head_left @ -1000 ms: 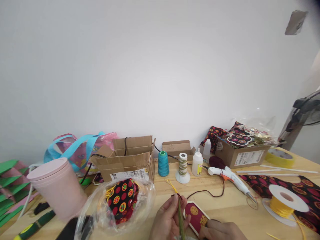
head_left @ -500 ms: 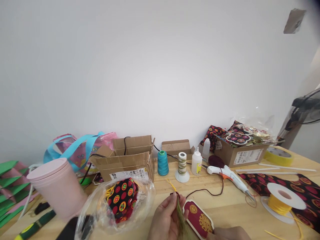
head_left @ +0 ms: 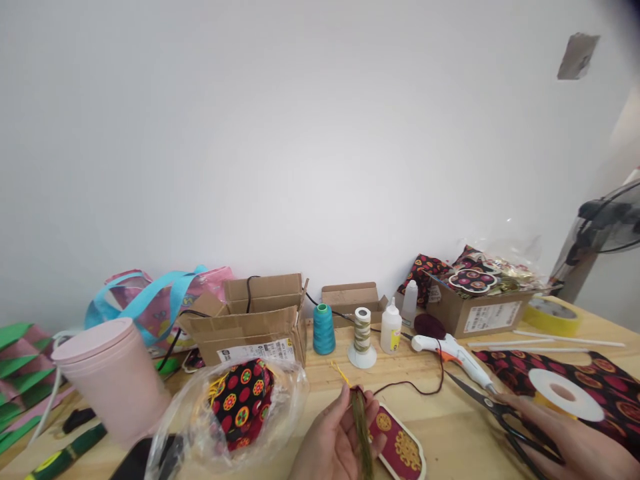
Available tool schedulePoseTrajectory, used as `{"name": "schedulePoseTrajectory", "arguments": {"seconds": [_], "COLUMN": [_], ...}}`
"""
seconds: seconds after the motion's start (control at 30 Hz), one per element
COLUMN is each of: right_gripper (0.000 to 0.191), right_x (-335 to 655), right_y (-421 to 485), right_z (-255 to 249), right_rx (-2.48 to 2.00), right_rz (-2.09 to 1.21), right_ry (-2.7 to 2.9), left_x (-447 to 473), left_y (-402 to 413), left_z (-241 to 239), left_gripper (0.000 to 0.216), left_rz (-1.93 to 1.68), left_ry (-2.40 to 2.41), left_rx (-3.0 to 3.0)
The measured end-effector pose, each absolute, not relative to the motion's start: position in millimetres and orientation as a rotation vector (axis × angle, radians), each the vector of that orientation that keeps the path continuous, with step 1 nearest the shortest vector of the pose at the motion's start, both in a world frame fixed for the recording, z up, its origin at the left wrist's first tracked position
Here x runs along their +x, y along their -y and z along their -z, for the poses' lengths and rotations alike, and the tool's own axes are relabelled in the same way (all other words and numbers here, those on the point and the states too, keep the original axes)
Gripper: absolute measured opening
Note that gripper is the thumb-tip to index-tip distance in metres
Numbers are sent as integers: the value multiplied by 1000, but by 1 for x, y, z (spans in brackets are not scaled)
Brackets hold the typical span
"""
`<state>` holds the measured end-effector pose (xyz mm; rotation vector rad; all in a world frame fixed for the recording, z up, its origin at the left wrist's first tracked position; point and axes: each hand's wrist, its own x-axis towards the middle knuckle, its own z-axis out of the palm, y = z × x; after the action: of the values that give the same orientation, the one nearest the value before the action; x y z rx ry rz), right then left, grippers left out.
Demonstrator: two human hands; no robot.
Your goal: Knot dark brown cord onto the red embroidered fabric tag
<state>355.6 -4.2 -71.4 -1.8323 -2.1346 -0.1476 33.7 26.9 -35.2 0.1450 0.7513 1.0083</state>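
In the head view, my left hand [head_left: 334, 440] is closed on an olive-green tassel [head_left: 361, 433], whose strands hang down over the fingers. A yellow cord loop [head_left: 341, 372] sticks up from the tassel's top, and dark red yarn [head_left: 407, 383] runs from there across the table. Beside these fingers lies a red tag [head_left: 400, 443] with gold patterns and a pale border, partly covered by them. Over on the right, my right hand [head_left: 565, 430] grips black-handled scissors [head_left: 493, 403], their blades pointing up and left beside the glue gun.
A white glue gun [head_left: 455, 353], a dark red yarn ball [head_left: 430, 327], a glue bottle [head_left: 391, 328] and thread spools [head_left: 324, 330] stand or lie behind the hands. A yellow cord spool [head_left: 565, 393] sits by the right hand. Leftward are a plastic bag [head_left: 185, 413] and cardboard box [head_left: 260, 333].
My right hand has moved from beside the red tag to the right and now holds the scissors. My left hand has turned palm-up, keeping the tassel.
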Motion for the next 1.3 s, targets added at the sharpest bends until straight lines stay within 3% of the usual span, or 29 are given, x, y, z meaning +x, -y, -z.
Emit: {"name": "schedulePoseTrajectory", "arguments": {"seconds": [0.17,0.33,0.57,0.77,0.93,1.3], "right_gripper": [25,18,4,18,28,30], "right_x": [349,280,193,192,201,214], "right_y": [3,3,-30,-47,-47,-47], "right_z": [38,5,26,41,41,24], "right_rx": [-1855,-1569,-1285,-1087,-1040,-1026], "right_rz": [66,-251,-613,-1025,-1289,-1162], "right_ry": [2165,2145,2055,1835,1555,1460], "left_x": [31,32,36,33,28,26], "left_y": [-28,-27,-30,-30,-34,-31], "left_z": [33,38,46,45,48,34], "left_gripper": [27,15,32,51,43,35], "left_rz": [-845,-790,-823,-798,-713,-612], "left_ry": [-573,-564,-621,-617,-632,-754], "left_rx": [248,398,599,587,582,754]}}
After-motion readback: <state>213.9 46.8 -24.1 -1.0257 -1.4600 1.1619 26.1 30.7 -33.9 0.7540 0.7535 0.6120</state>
